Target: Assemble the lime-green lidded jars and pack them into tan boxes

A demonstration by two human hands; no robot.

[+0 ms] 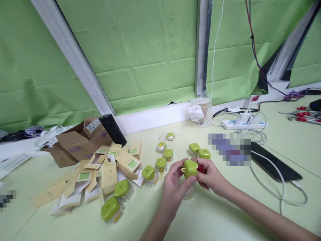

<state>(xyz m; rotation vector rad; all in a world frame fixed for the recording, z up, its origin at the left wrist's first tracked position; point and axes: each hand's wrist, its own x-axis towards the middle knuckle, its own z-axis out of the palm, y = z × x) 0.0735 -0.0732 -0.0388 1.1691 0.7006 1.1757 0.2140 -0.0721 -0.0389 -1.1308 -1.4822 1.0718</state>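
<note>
left hand (pixel 174 184) and right hand (pixel 212 175) both grasp a green-lidded jar (pixel 190 168) just above the worktop's (pixel 225 217) front middle; a slipping grip could drop it onto other jars (pixel 164 160) nearby.

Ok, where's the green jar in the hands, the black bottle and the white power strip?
green jar (pixel 190 168): head view, on its green lid.
black bottle (pixel 112 129): head view, middle of its side.
white power strip (pixel 228 125): head view, its left end.
</note>
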